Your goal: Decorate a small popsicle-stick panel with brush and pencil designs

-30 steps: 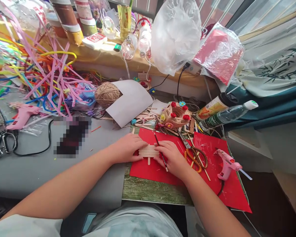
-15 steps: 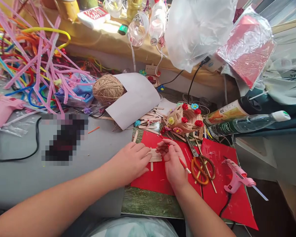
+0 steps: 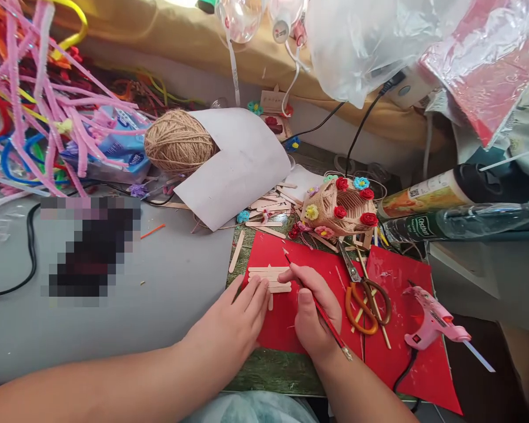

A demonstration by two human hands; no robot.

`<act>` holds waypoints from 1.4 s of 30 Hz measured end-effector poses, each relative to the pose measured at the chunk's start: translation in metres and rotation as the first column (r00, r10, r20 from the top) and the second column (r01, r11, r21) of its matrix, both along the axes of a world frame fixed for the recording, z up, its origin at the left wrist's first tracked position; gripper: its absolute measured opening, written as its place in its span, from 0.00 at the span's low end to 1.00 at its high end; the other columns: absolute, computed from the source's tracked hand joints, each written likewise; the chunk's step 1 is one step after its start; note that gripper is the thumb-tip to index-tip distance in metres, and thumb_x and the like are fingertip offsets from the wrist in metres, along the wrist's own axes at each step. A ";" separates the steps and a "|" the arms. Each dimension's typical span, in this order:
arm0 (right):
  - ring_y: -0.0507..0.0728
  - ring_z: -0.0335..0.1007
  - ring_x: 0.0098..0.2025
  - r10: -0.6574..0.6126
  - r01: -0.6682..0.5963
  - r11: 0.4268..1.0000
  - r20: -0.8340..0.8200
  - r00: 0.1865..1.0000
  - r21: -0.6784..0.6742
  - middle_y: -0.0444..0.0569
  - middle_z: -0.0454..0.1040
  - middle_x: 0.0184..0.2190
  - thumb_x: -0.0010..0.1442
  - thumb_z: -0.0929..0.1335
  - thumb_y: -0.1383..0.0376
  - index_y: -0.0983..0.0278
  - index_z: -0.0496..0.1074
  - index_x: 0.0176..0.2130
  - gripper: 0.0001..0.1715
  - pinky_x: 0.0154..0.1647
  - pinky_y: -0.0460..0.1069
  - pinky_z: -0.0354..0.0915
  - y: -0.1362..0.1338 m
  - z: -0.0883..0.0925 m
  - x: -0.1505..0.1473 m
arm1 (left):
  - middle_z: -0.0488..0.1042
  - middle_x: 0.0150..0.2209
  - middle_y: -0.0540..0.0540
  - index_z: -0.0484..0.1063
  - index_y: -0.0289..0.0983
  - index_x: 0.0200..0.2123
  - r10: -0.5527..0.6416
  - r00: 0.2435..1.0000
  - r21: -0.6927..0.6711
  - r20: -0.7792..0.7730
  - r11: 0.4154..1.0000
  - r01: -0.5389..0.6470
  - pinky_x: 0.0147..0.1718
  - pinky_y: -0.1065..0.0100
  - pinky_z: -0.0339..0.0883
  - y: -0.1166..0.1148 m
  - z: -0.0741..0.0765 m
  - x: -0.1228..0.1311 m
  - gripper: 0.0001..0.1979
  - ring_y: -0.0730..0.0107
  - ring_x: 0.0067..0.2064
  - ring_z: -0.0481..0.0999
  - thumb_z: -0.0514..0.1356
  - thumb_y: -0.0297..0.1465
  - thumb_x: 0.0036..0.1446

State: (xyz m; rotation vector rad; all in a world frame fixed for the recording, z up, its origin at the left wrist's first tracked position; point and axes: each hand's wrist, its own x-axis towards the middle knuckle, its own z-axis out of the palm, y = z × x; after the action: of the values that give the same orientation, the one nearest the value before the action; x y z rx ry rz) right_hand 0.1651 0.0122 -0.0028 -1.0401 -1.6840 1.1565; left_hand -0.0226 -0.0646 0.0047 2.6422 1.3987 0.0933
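Note:
A small panel of glued popsicle sticks (image 3: pixel 270 279) lies on a red paper sheet (image 3: pixel 311 255). My left hand (image 3: pixel 233 323) rests flat on the sheet's left edge, fingers stretched out, fingertips touching the panel's lower left. My right hand (image 3: pixel 312 308) is closed round a red pencil (image 3: pixel 317 305), whose tip sits at the panel's upper right corner.
Orange-handled scissors (image 3: pixel 364 291) and a pink glue gun (image 3: pixel 436 323) lie right of my hands. A stick basket with flowers (image 3: pixel 339 208), loose sticks (image 3: pixel 264 208), white paper (image 3: pixel 238 164) and a twine ball (image 3: pixel 178 141) lie behind. Pipe cleaners (image 3: pixel 39 117) are piled at the left, bottles (image 3: pixel 445 205) at the right.
The camera tilted down and closer. My left hand slid back off the stick panel toward me. My right hand turned the pencil and set its tip at the panel's right edge.

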 end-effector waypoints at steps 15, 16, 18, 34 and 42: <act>0.55 0.71 0.30 -0.021 -0.008 0.961 -0.102 0.995 -0.278 0.46 0.75 0.32 0.73 0.69 0.57 0.59 0.78 0.46 0.10 0.33 0.51 0.70 0.001 -0.008 -0.008 | 0.68 0.69 0.33 0.76 0.32 0.63 0.070 0.990 -0.016 -0.124 0.997 -0.073 0.52 0.52 0.65 0.001 0.017 -0.013 0.27 0.47 0.65 0.69 0.57 0.43 0.70; 0.54 0.70 0.29 -0.025 -0.005 0.959 -0.102 0.994 -0.284 0.46 0.75 0.31 0.73 0.68 0.57 0.58 0.77 0.49 0.10 0.31 0.50 0.70 0.000 -0.007 -0.008 | 0.69 0.69 0.33 0.76 0.33 0.62 0.067 0.989 -0.020 -0.129 0.997 -0.070 0.50 0.52 0.64 0.001 0.017 -0.013 0.26 0.47 0.64 0.69 0.58 0.43 0.70; 0.53 0.68 0.27 -0.020 -0.007 0.953 -0.086 0.996 -0.302 0.44 0.74 0.29 0.74 0.68 0.58 0.59 0.76 0.48 0.09 0.29 0.49 0.67 -0.001 -0.005 -0.007 | 0.69 0.69 0.33 0.76 0.33 0.62 0.071 0.989 -0.020 -0.131 0.997 -0.074 0.50 0.52 0.64 0.001 0.017 -0.013 0.27 0.47 0.64 0.68 0.59 0.43 0.68; 0.52 0.67 0.25 0.096 -0.075 0.958 0.062 0.993 -0.277 0.42 0.73 0.26 0.72 0.71 0.61 0.60 0.73 0.38 0.08 0.31 0.49 0.66 0.009 0.007 -0.008 | 0.68 0.69 0.32 0.70 0.33 0.67 0.045 0.981 -0.059 -0.187 0.997 -0.057 0.41 0.54 0.59 0.002 0.019 -0.019 0.29 0.52 0.49 0.72 0.60 0.40 0.67; 0.52 0.62 0.23 0.049 -0.028 0.916 0.043 0.998 -0.399 0.42 0.69 0.25 0.71 0.70 0.49 0.59 0.68 0.35 0.19 0.25 0.48 0.62 0.012 -0.010 -0.007 | 0.74 0.62 0.34 0.76 0.35 0.61 0.063 0.985 -0.074 -0.160 0.994 -0.076 0.41 0.55 0.58 0.007 0.024 -0.021 0.23 0.54 0.48 0.71 0.57 0.40 0.69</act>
State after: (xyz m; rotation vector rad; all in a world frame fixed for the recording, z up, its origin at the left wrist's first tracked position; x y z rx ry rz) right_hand 0.1579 0.0242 -0.0124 -1.2979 -1.5458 1.5544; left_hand -0.0432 -0.0573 0.0290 2.5840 1.5086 -0.1641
